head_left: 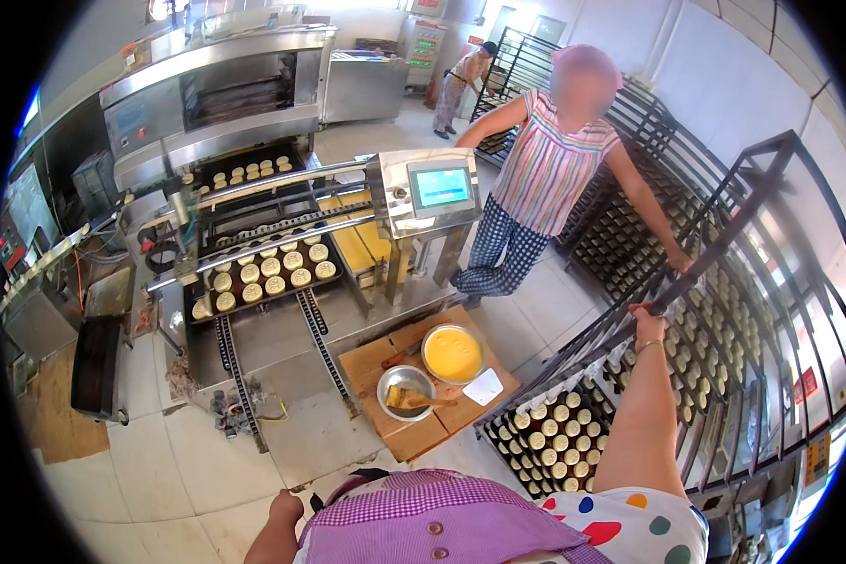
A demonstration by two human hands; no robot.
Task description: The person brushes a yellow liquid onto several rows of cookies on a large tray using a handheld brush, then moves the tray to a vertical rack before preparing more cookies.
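Note:
My right hand (648, 325) is stretched out to the right, closed round a dark upright bar of a metal tray rack (714, 268). Trays of round pale pastries (559, 437) fill the rack's levels. Low at the left, beside my purple checked apron (414, 526), hangs my left hand (287, 508); it looks rounded, and its fingers are hidden from view. Across the rack from me stands a person in a striped top (562, 164), whose hand (679, 260) rests on the same rack, near mine.
A conveyor machine with a screen panel (442, 186) carries a pastry tray (263, 285) on the left. By its foot, cardboard (371, 362) bears a bowl of yellow liquid (453, 353) and a metal bowl with a brush (406, 395). Another person (461, 85) works at a far rack.

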